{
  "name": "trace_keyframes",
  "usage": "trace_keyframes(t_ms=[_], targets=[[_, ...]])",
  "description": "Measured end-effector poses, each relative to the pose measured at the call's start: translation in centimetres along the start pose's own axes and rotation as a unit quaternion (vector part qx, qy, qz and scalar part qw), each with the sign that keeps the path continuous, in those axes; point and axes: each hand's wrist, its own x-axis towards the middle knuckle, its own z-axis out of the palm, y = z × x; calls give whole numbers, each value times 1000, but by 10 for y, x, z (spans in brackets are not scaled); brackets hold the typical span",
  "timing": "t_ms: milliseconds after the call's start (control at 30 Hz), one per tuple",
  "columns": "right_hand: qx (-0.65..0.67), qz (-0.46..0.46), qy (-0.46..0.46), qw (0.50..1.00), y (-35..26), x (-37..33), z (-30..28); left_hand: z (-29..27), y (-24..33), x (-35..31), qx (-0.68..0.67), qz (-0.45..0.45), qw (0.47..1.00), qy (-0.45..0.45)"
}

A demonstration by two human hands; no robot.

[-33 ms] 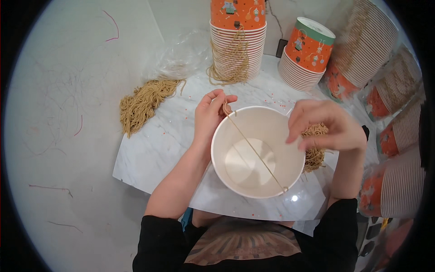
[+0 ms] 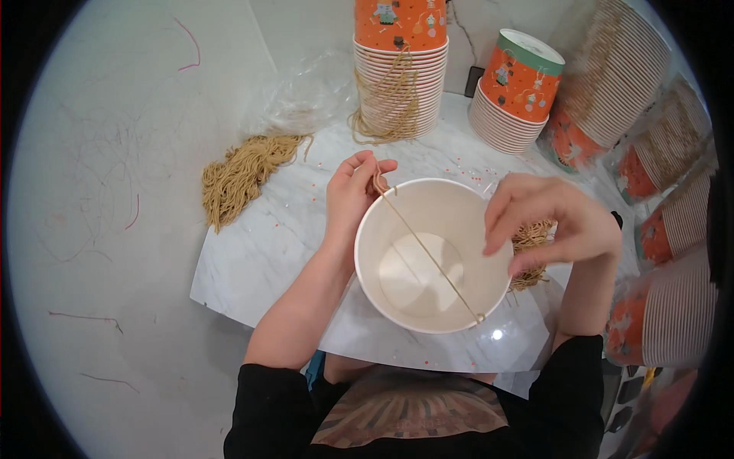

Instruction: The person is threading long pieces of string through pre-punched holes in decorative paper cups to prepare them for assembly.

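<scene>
A white paper bucket (image 2: 369, 264) stands mouth up before me on the marble-patterned table. Across its mouth runs a tan cord (image 2: 422, 243), from the far left rim to a knot at the near right rim. At the far left rim my left hand (image 2: 353, 191) pinches the cord's end, its fingers against the bucket. Over the right rim hovers my right hand (image 2: 562, 218), thumb and fingers apart with nothing seen between them. Behind that hand lies a bundle of tan cords (image 2: 531, 256), partly hidden by it.
Another cord bundle (image 2: 248, 176) lies at the left by a clear plastic bag (image 2: 302, 99). Stacked orange-printed buckets (image 2: 399, 84) with cords draped over them stand at the back. A shorter stack (image 2: 516, 92) is beside them. Bagged bucket stacks (image 2: 612, 76) line the right.
The bucket and my left hand have shifted very slightly to the left. My right hand has moved a little, with its fingers still apart.
</scene>
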Motion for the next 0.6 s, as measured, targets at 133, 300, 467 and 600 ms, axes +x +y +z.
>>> trace_keyframes(t_ms=[133, 300, 467, 600], targets=[[-57, -17, -94, 994, -4, 2, 6, -12, 0, 4, -22, 19, 999, 12], [-111, -26, -112, 987, -1, 4, 8, -18, 1, 9, -56, 13, 997, 41], [-98, -27, -27, 994, -7, 2, 11, -16, 3, 11, -40, 37, 992, 112], [-13, 33, 136, 990, -13, 4, 17, -13, 8, 5, 43, 35, 991, 119]])
